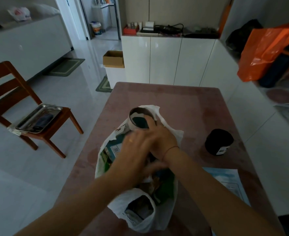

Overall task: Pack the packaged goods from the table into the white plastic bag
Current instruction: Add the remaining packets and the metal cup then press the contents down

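The white plastic bag (141,217) lies on the pink table (188,106), its mouth open towards the far side and several packaged goods showing inside. A round canister (137,119) sticks out of the bag's far end. My right hand (159,137) rests against the canister's near side; I cannot tell whether it grips it. My left hand (133,150) is blurred and lies over the bag's opening beside a green and blue package (112,150). A black cylindrical package (219,142) stands on the table to the right, apart from both hands.
A flat printed sheet (228,183) lies at the table's near right. A wooden chair (26,106) with a metal tray (38,119) stands to the left. White cabinets (165,60) are behind the table, an orange bag (266,51) on the right counter.
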